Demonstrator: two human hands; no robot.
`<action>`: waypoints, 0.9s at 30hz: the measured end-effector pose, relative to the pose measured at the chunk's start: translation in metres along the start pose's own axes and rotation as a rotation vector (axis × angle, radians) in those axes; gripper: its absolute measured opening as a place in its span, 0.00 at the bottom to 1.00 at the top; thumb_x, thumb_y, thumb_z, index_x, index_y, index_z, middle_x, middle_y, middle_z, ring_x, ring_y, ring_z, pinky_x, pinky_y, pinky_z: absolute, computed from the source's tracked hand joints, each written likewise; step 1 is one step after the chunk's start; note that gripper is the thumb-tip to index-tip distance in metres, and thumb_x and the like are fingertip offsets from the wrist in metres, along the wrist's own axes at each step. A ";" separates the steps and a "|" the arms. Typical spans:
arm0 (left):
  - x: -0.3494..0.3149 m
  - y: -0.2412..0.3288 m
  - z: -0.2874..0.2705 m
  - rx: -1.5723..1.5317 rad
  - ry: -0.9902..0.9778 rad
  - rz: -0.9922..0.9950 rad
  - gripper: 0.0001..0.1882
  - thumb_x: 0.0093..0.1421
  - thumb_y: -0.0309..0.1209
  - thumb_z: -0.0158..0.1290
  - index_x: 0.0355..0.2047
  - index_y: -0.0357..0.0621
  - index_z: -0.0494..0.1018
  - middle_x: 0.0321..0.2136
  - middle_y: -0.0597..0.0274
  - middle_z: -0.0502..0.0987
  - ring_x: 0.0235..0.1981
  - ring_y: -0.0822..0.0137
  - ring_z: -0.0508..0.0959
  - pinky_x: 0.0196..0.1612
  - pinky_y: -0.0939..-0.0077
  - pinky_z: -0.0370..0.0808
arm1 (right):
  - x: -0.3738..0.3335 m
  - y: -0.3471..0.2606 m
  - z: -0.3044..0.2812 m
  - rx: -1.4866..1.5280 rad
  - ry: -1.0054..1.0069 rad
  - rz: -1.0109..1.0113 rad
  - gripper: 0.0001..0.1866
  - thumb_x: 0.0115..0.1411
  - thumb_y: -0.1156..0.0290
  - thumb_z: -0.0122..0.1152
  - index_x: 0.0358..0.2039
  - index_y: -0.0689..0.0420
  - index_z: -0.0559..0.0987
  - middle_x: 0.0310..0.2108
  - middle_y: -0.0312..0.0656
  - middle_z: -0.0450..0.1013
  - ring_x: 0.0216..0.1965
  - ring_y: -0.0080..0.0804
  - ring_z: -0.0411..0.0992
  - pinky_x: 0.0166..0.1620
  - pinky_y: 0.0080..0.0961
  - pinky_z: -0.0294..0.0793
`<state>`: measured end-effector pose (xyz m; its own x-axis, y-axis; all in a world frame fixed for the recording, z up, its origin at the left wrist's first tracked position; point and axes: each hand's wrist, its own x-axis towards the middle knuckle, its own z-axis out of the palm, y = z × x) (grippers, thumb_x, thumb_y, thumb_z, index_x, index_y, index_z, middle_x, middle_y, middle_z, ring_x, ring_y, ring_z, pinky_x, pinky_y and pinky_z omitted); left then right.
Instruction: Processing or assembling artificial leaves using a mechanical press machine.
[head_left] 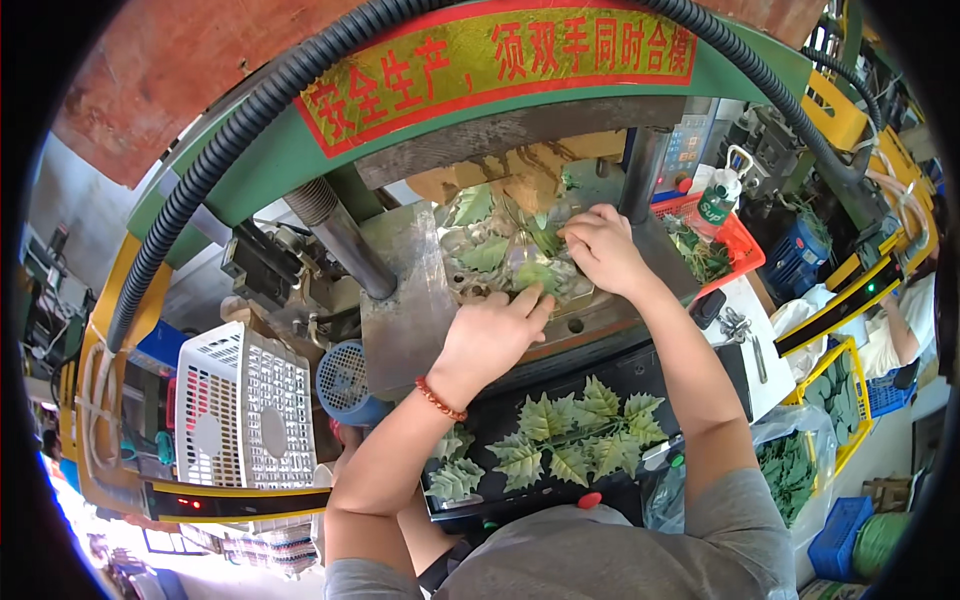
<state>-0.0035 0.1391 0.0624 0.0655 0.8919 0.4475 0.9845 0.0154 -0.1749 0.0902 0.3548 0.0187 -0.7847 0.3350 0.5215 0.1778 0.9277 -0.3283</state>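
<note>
Artificial green leaves [486,254] lie across the metal mould [470,284] on the bed of a press. My left hand [497,335], with a red bead bracelet at the wrist, is at the mould's near edge, its bent fingers closed on a small green leaf [536,274]. Farther right, my right hand [608,250] has its thumb and fingers drawn together at the edge of another leaf [546,238]. The fingertips of that hand are partly hidden. A finished-looking spray of serrated leaves [575,430] rests on the black surface close to my body.
Above my hands hangs the press's upper block [500,140], with steel columns [345,240] either side. A red basket [740,245] holds leaf pieces and a bottle [718,200]. A white crate [245,400] stands left. A red button [590,500] sits near my body.
</note>
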 end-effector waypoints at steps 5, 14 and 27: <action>-0.009 -0.006 0.009 0.089 -0.048 0.040 0.21 0.52 0.41 0.56 0.47 0.55 0.71 0.47 0.71 0.73 0.27 0.70 0.75 0.30 0.81 0.73 | 0.001 0.001 0.003 0.033 0.065 -0.016 0.12 0.59 0.64 0.47 0.35 0.52 0.79 0.41 0.33 0.74 0.46 0.39 0.63 0.49 0.35 0.57; 0.003 0.002 0.000 -0.449 0.214 -0.217 0.16 0.56 0.39 0.57 0.42 0.47 0.74 0.38 0.67 0.77 0.23 0.74 0.71 0.28 0.82 0.70 | 0.000 -0.001 0.003 0.033 0.004 0.005 0.13 0.59 0.64 0.47 0.38 0.53 0.78 0.42 0.33 0.74 0.47 0.40 0.62 0.51 0.34 0.57; 0.047 -0.038 -0.019 -0.939 0.100 -0.657 0.09 0.54 0.32 0.57 0.25 0.37 0.76 0.16 0.66 0.73 0.14 0.73 0.64 0.20 0.79 0.62 | 0.063 -0.038 -0.011 0.754 0.135 0.253 0.12 0.58 0.74 0.52 0.43 0.58 0.74 0.44 0.42 0.72 0.40 0.33 0.69 0.43 0.26 0.69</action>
<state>-0.0345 0.1718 0.1072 -0.5343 0.7958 0.2850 0.5636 0.0841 0.8218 0.0408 0.3427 0.0724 -0.6870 0.5816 0.4356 -0.1462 0.4766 -0.8669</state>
